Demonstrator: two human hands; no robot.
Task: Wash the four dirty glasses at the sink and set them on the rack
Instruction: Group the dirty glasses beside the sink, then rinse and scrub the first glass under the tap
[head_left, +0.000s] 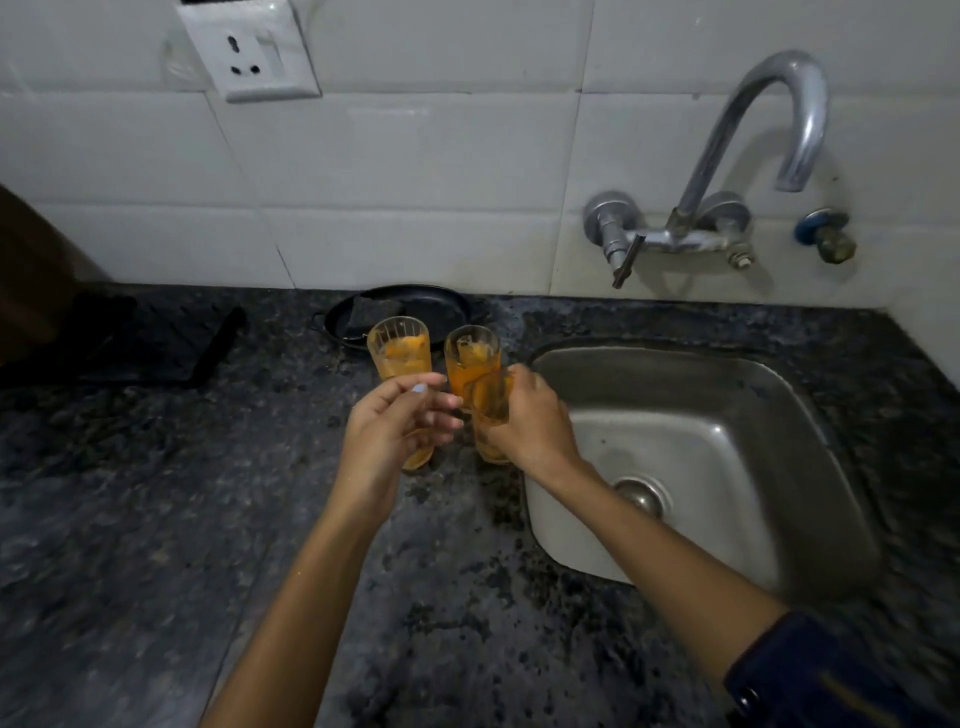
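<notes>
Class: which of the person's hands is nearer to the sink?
Right. The right hand grips a glass at the sink's left rim; the left hand is farther left, over the counter.

Four glasses (400, 353) seem to cluster on the counter (130, 519) just left of the sink (727, 395), two behind, two in front under the hands. A pan (415, 306) lies behind them by the wall; a rack (156, 343) sits far left, the tap (753, 156) above the sink.

My left hand (387, 434) grips orange-smeared glass (420, 457) on counter (130, 519); right hand (530, 415) grips another glass (491, 415) beside sink (810, 415).
</notes>
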